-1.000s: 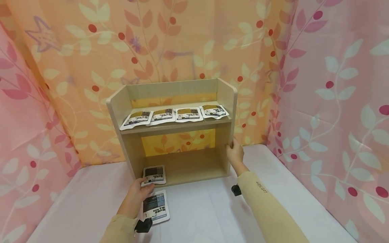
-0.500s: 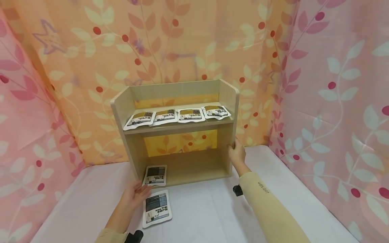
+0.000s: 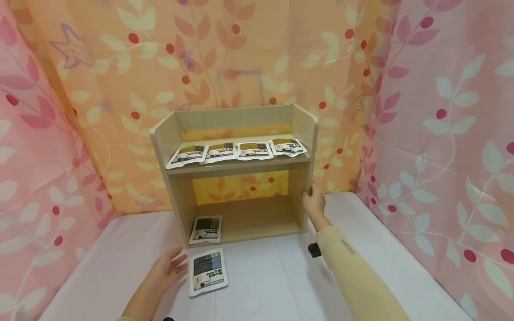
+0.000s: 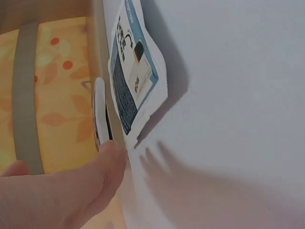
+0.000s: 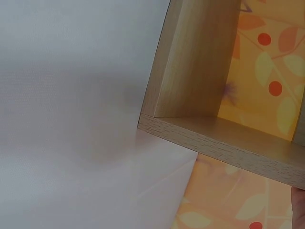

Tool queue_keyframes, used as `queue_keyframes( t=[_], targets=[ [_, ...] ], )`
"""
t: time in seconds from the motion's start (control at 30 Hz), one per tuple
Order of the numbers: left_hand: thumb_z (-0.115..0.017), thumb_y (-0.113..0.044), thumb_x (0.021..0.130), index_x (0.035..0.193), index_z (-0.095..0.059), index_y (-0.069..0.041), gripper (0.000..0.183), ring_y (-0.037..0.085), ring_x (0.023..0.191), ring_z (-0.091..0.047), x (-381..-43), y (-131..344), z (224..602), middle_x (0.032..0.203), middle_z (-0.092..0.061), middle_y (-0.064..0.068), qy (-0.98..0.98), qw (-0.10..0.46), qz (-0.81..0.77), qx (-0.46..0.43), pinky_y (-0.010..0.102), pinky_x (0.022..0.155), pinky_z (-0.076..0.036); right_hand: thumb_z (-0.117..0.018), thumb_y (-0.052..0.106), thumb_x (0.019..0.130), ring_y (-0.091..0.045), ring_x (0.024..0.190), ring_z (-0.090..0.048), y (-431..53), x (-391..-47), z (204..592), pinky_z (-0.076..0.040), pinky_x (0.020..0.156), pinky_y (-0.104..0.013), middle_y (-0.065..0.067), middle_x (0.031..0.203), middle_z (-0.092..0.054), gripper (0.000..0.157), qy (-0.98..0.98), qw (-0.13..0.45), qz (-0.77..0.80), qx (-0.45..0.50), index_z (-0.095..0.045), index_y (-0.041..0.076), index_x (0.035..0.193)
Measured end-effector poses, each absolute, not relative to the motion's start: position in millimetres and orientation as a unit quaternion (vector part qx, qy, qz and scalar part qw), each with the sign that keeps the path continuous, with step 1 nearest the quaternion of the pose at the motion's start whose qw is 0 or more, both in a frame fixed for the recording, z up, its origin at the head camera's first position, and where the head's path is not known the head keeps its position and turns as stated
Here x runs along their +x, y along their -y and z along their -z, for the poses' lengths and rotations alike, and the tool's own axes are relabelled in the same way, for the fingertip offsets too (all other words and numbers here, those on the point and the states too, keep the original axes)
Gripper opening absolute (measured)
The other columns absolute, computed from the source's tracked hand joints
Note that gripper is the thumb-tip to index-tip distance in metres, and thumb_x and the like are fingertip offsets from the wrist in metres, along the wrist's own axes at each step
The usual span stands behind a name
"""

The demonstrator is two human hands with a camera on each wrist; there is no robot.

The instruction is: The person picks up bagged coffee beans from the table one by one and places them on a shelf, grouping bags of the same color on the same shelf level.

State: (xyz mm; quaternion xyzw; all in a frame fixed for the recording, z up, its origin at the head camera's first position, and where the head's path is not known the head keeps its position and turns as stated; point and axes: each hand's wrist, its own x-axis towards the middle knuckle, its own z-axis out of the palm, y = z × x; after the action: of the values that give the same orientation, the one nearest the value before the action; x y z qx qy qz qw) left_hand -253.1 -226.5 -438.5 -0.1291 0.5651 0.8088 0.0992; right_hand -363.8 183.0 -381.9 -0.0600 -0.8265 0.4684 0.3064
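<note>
My left hand, fingers loosely bent and holding nothing, hovers just left of a white-edged flat pouch on the table before the shelf. In the left wrist view the fingers are near that printed pouch. Another such pouch lies at the left end of the lower board of a small wooden shelf. My right hand grips the shelf's right side panel, thumb toward the inside. Only a sliver of that hand shows in the right wrist view, beside the panel edge.
Several similar pouches lie in a row along the upper board, the end ones near the side panels. A white cloth covers the table. Patterned curtains stand close behind the shelf and on both sides.
My left hand has let go of the pouch on the lower board and drawn back down and left toward the table pouch. My right hand keeps its grip on the side panel.
</note>
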Motion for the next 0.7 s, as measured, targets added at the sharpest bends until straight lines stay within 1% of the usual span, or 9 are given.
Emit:
queue_keyframes(
  t=[0.1, 0.2, 0.27, 0.33, 0.4, 0.47, 0.57, 0.63, 0.7],
  targets=[
    [-0.030, -0.021, 0.103, 0.150, 0.003, 0.006, 0.063, 0.055, 0.139, -0.007, -249.7, 227.6, 437.0, 0.152, 0.002, 0.038, -0.568, 0.099, -0.806, -0.135, 0.054, 0.113, -0.013, -0.061, 0.009, 0.091, -0.046, 0.110, -0.057, -183.1, -364.3, 381.1, -0.040, 0.094, -0.058, -0.026, 0.117, -0.063, 0.038, 0.824, 0.309, -0.470, -0.061, -0.058, 0.002, 0.128],
    [-0.030, -0.019, 0.103, 0.149, -0.003, 0.009, 0.060, 0.053, 0.137, -0.015, -245.6, 228.7, 437.6, 0.152, -0.001, 0.039, -0.574, 0.099, -0.800, -0.146, 0.052, 0.113, -0.019, -0.061, 0.008, 0.091, -0.046, 0.110, -0.057, -183.3, -364.6, 381.1, -0.040, 0.094, -0.058, -0.026, 0.117, -0.063, 0.037, 0.825, 0.309, -0.470, -0.059, -0.058, 0.002, 0.127],
    [-0.032, -0.018, 0.102, 0.147, -0.008, 0.011, 0.058, 0.049, 0.131, -0.031, -242.9, 229.7, 438.8, 0.151, -0.007, 0.040, -0.582, 0.099, -0.791, -0.160, 0.050, 0.110, -0.026, -0.061, 0.008, 0.091, -0.046, 0.109, -0.057, -182.9, -364.4, 381.5, -0.040, 0.093, -0.058, -0.026, 0.116, -0.063, 0.037, 0.826, 0.309, -0.469, -0.058, -0.058, 0.002, 0.127],
    [-0.034, -0.019, 0.103, 0.145, -0.012, 0.013, 0.057, 0.044, 0.119, -0.045, -240.3, 230.8, 440.7, 0.149, -0.011, 0.040, -0.594, 0.102, -0.780, -0.170, 0.051, 0.108, -0.030, -0.061, 0.009, 0.091, -0.047, 0.108, -0.057, -183.2, -364.0, 381.3, -0.040, 0.093, -0.059, -0.027, 0.115, -0.064, 0.036, 0.826, 0.309, -0.468, -0.058, -0.058, 0.001, 0.126],
    [-0.036, -0.020, 0.103, 0.144, -0.015, 0.013, 0.057, 0.038, 0.108, -0.053, -238.0, 231.7, 442.4, 0.148, -0.016, 0.040, -0.609, 0.106, -0.765, -0.178, 0.052, 0.106, -0.033, -0.061, 0.009, 0.091, -0.047, 0.107, -0.057, -183.3, -363.5, 381.2, -0.040, 0.092, -0.059, -0.027, 0.114, -0.064, 0.035, 0.825, 0.309, -0.469, -0.058, -0.059, 0.001, 0.125],
    [-0.037, -0.020, 0.103, 0.144, -0.015, 0.013, 0.057, 0.037, 0.104, -0.056, -235.1, 233.0, 444.5, 0.147, -0.018, 0.041, -0.623, 0.111, -0.754, -0.177, 0.055, 0.106, -0.031, -0.061, 0.010, 0.091, -0.047, 0.107, -0.057, -183.3, -363.0, 381.3, -0.040, 0.092, -0.058, -0.026, 0.114, -0.064, 0.034, 0.825, 0.308, -0.471, -0.060, -0.059, 0.001, 0.124],
    [-0.039, -0.021, 0.102, 0.144, -0.015, 0.013, 0.059, 0.040, 0.107, -0.054, -231.5, 233.5, 446.2, 0.146, -0.018, 0.041, -0.638, 0.118, -0.740, -0.178, 0.056, 0.106, -0.030, -0.061, 0.009, 0.091, -0.047, 0.108, -0.057, -183.0, -362.6, 381.6, -0.040, 0.092, -0.058, -0.026, 0.114, -0.064, 0.034, 0.824, 0.306, -0.472, -0.060, -0.059, 0.002, 0.125],
    [-0.040, -0.021, 0.102, 0.144, -0.015, 0.013, 0.060, 0.040, 0.107, -0.054, -230.2, 233.0, 446.8, 0.145, -0.019, 0.042, -0.646, 0.125, -0.730, -0.185, 0.056, 0.105, -0.033, -0.061, 0.010, 0.092, -0.046, 0.109, -0.057, -182.7, -362.8, 381.6, -0.040, 0.093, -0.058, -0.026, 0.115, -0.064, 0.035, 0.824, 0.305, -0.473, -0.061, -0.058, 0.002, 0.125],
    [-0.042, -0.020, 0.102, 0.144, -0.015, 0.014, 0.060, 0.037, 0.104, -0.056, -229.1, 232.1, 446.6, 0.142, -0.026, 0.042, -0.658, 0.138, -0.713, -0.198, 0.052, 0.101, -0.039, -0.060, 0.010, 0.092, -0.046, 0.109, -0.057, -182.6, -363.1, 381.6, -0.040, 0.093, -0.058, -0.026, 0.116, -0.063, 0.035, 0.824, 0.305, -0.473, -0.060, -0.058, 0.002, 0.126]
  ],
)
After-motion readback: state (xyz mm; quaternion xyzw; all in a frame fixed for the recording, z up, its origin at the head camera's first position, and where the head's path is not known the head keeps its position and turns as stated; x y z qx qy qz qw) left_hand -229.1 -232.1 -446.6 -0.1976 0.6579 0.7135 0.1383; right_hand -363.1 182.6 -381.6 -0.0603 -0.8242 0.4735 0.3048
